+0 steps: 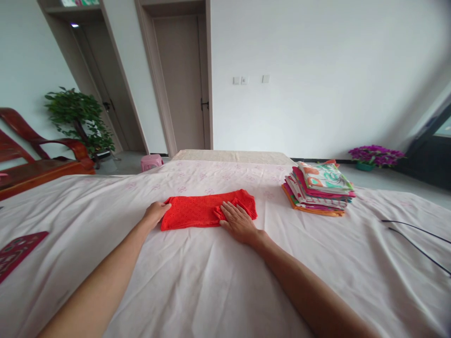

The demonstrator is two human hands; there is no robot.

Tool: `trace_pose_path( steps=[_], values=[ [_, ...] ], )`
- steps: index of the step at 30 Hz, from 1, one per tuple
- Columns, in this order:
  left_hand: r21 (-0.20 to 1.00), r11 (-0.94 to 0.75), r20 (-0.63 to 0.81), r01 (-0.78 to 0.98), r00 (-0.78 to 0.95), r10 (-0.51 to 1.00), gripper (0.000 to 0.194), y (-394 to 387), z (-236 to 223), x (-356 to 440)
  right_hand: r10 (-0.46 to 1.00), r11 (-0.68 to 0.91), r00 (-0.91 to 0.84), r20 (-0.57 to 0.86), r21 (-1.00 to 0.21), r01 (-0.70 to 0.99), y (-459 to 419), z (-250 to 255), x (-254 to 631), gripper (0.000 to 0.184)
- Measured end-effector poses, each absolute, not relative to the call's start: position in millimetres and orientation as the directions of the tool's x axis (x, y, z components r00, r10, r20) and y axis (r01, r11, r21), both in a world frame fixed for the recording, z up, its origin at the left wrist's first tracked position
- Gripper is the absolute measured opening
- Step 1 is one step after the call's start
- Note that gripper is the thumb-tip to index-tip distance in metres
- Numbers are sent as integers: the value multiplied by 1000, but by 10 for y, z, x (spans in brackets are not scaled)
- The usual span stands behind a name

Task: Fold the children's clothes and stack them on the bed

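A bright red garment [192,211] with small eyelet holes lies folded into a long strip on the pale sheet. At its left end, my left hand [156,213] pinches the upper corner between thumb and fingers. My right hand [239,223] rests flat on the right part of the garment, fingers stretched out over a bunched fold. The cloth beneath that palm is hidden. To the right stands a stack of folded cloths [319,190], patterned and in several colours, touched by neither hand.
A wrinkled pale sheet [197,281] covers the wide surface. A dark red printed item [21,253] lies at the left edge, thin black cords [419,230] at the right. Beyond are a wooden chair [45,159], a potted plant [79,117], a pink stool [151,162] and purple flowers [375,154].
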State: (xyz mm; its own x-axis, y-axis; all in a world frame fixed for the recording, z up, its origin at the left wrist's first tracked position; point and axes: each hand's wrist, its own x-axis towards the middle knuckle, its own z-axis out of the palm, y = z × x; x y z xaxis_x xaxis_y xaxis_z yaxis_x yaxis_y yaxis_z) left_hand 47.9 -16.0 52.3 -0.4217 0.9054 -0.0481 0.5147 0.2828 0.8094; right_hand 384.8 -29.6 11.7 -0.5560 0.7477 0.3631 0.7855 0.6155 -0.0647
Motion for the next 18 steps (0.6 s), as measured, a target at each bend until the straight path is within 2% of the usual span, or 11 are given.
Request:
trace_pose_path(
  steps=[9, 18],
  values=[
    [880, 355, -228, 314, -377, 898, 23, -8, 525, 632, 730, 619, -551, 403, -49, 784, -286, 97, 3861, 55],
    [927, 316, -229, 200, -364, 903, 23, -117, 587, 629, 751, 613, -543, 376, -91, 785, -288, 109, 3858, 57]
  ],
)
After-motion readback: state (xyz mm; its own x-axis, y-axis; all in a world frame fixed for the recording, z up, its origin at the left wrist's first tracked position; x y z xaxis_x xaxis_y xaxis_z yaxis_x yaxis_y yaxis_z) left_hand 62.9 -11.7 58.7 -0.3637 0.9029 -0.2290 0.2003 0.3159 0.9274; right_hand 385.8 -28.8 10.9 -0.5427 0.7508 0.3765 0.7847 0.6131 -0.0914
